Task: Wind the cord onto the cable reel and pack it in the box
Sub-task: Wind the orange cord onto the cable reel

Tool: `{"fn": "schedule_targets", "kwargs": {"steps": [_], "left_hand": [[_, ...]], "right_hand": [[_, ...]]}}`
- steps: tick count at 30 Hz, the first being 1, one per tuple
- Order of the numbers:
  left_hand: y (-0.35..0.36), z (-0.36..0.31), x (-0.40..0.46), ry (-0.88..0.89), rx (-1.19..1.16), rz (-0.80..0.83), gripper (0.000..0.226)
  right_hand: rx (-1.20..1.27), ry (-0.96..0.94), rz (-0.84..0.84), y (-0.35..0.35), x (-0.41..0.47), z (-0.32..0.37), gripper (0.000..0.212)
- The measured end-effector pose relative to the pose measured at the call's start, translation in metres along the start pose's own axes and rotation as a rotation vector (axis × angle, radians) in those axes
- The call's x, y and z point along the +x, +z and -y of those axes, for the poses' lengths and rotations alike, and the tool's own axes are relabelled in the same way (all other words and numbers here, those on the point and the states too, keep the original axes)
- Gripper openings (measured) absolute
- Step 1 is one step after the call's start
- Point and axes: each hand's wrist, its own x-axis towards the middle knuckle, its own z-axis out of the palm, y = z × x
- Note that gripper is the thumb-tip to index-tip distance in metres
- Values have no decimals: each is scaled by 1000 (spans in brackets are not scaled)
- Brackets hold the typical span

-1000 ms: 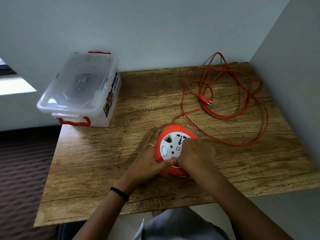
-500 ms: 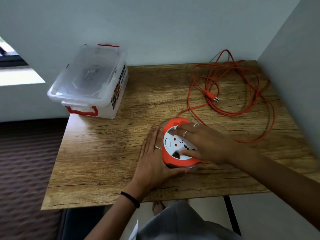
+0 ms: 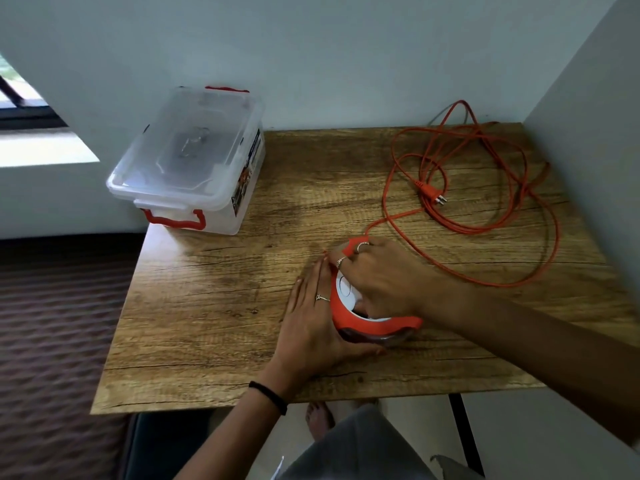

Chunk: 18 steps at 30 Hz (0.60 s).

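Round orange plastic reel [image 3: 367, 325] w/ white face sits lower centre on the grained wood table [image 3: 214, 306]; left hand [image 3: 317, 320] lies flat w/ straight fingers against its left side, thumb under the rim, right hand [image 3: 382, 280] curls over the top, gripping it. Thin orange cord [image 3: 485, 216] sprawls in loose loops upper right, plug [image 3: 433, 195] inside them. Clear lidded box [image 3: 194, 157] w/ red handles overhangs the table's upper-left corner; bare wood between box and reel.

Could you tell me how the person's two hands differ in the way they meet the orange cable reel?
The left hand lies beside the cable reel with straight fingers flat on the table, its thumb along the near side; the right hand lies on top, fingers curled over the white socket face. The left wrist wears a black band; the right shows none. Both wear rings and touch the reel.
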Motion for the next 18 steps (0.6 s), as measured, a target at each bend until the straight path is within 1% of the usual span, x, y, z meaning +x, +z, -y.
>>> {"fn": "schedule_targets", "kwargs": {"steps": [2, 4, 7, 9, 11, 13, 14, 16, 18], "left_hand": [[1, 0, -1, 16, 27, 6, 131], [2, 1, -2, 13, 46, 23, 134], [4, 2, -3, -22, 56, 39, 138], [3, 0, -3, -33, 44, 45, 138], [1, -3, -3, -37, 17, 41, 138], [-1, -4, -2, -33, -5, 29, 136], [-1, -4, -1, -37, -8, 31, 136], [-3, -4, -2, -48, -1, 36, 136], [-4, -3, -2, -44, -2, 51, 135]], "right_hand": [[36, 40, -19, 1, -2, 1, 58], [48, 125, -53, 2, -4, 4, 49], [45, 303, -136, 3, -5, 11, 52], [152, 389, -123, 4, -6, 17, 54], [298, 504, -140, 2, -3, 21, 49], [354, 630, -178, 0, 0, 26, 44], [356, 670, -166, 0, 1, 29, 45], [405, 706, -114, 5, 0, 31, 57], [566, 663, -44, 7, -5, 24, 69]]}}
